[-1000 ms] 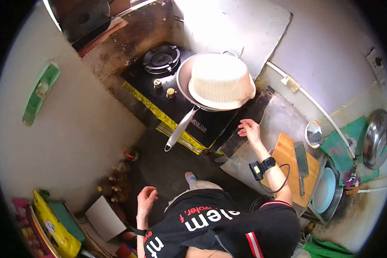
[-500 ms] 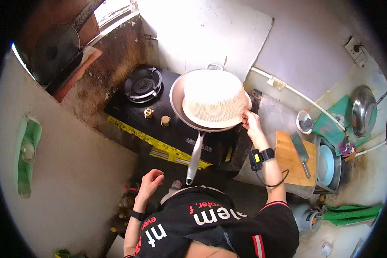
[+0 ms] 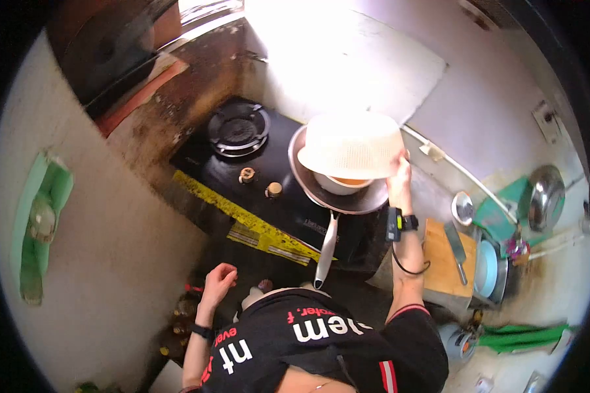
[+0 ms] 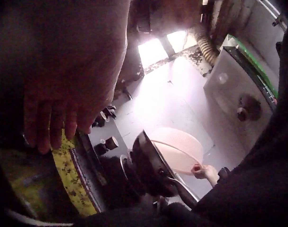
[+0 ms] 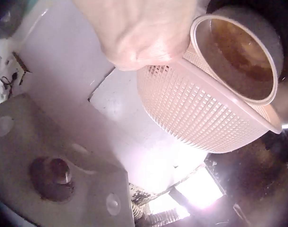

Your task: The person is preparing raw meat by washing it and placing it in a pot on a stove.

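My right hand (image 3: 400, 175) grips the rim of a pale pink plastic colander (image 3: 354, 149), which is raised and tilted over a frying pan (image 3: 297, 171) on the stove. Inside the pan stands a light-coloured bowl (image 3: 336, 186), part of it hidden by the colander in the head view. The right wrist view shows brown-orange contents in the bowl (image 5: 275, 80), beside the mesh of the colander (image 5: 205, 111). My left hand (image 3: 219, 283) hangs near my body, holding nothing, its fingers (image 4: 59, 124) loosely bent in the left wrist view.
The pan's long handle (image 3: 326, 252) juts over the stove's front edge toward my body. A second burner (image 3: 238, 129) is at the left of the black stove (image 3: 196, 156). To the right, a cleaver (image 3: 455, 245) lies on a wooden cutting board (image 3: 436, 265), near a blue basin (image 3: 485, 268).
My right hand reached from beside the stove to the colander's rim, gripped it and lifted it, so the bowl beneath shows. My left hand has stayed low by my body.
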{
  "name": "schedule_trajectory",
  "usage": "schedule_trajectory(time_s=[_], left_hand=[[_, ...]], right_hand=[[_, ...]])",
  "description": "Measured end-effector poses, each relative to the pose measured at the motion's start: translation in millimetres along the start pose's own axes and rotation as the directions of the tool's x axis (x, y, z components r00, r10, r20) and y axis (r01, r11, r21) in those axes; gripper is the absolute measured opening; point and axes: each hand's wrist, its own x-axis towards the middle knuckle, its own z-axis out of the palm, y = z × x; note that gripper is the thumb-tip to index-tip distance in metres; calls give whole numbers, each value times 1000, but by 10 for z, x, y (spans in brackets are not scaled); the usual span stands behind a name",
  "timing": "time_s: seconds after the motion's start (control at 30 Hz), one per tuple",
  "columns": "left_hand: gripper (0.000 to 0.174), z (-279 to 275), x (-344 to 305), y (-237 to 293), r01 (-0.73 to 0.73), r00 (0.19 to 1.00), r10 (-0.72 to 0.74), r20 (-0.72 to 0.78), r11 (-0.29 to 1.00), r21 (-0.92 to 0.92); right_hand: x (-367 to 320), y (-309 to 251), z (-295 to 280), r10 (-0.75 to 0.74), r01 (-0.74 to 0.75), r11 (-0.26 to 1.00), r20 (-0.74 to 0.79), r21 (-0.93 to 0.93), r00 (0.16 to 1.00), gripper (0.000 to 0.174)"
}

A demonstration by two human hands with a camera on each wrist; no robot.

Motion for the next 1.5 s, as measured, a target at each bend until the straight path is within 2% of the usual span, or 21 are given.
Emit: schedule_trajectory(time_s=[0.07,0.1,0.2,0.27,0.33,0.4,0.47,0.57,0.63,0.8,0.9,0.97,1.03,1.1,1.13,1.17,1.2,1.23,1.33,1.4,1.5], left_hand=[[16,6,-131,-142,36,997,-39,-61,998,-49],[17,-10,-173,-263,93,993,-99,-65,992,-86],[18,141,-371,-373,149,983,-158,-89,984,-100],[18,293,-513,-387,183,975,-195,-107,976,-118],[19,437,-559,-440,201,974,-210,-85,975,-97],[19,584,-591,-421,218,971,-223,-82,974,-61],[18,781,-560,-177,225,969,-227,-94,974,-35],[15,976,-361,238,102,990,-101,-101,995,8],[16,1105,-225,567,-12,996,13,-87,1000,12],[19,1403,-40,1464,-98,994,100,53,995,-27],[20,1456,117,1549,-111,983,115,145,993,-36],[20,1449,227,1531,-108,972,112,205,994,-34],[20,1399,336,1411,-70,971,79,227,996,-48],[21,1348,424,1285,-5,970,25,244,996,-85],[21,1310,469,1217,32,968,-6,252,995,-99],[22,1269,524,1153,40,963,-7,269,992,-118],[23,1235,571,1107,60,958,-17,286,988,-142],[23,1191,614,1073,71,954,-25,299,987,-144],[23,1052,704,1025,110,952,-61,301,982,-152],[23,893,783,891,147,946,-81,314,970,-195],[23,704,837,787,220,947,-164,275,957,-187]], right_hand=[[-113,-248,181,42,-34,998,179,-49,983,36],[-434,-551,546,-50,63,994,151,-85,987,41],[11,-807,297,-49,54,962,-26,267,998,46],[-314,-1468,429,-156,174,957,-96,230,983,42],[-332,-2017,-77,-338,333,940,69,77,939,38],[-618,-2601,-200,-544,580,774,202,-253,814,33],[-970,-2966,-215,-453,534,592,299,-603,840,33],[-979,-2735,-566,-276,631,255,570,-733,774,26],[-812,-2492,-1026,6,648,-235,665,-725,747,16],[-518,-1755,-2033,175,654,-358,641,-666,748,16],[-456,-1575,-2264,271,674,-379,621,-634,736,22],[-550,-1486,-2260,80,558,-678,706,-478,704,27],[-594,-1475,-1949,-20,504,-739,762,-447,647,32],[-602,-1485,-1338,-68,591,-602,772,-537,632,38],[-584,-1331,-1162,-39,528,-337,572,-780,819,39],[-564,-1154,-970,63,345,-56,342,-937,938,41],[-509,-953,-741,297,-101,398,24,-912,955,43],[-364,-734,-662,480,-297,553,6,-778,877,48],[-129,-205,-422,739,-597,475,-75,-646,669,76],[52,50,-378,859,-765,346,-145,-543,492,75],[129,303,-478,909,-816,337,-63,-470,412,62]])
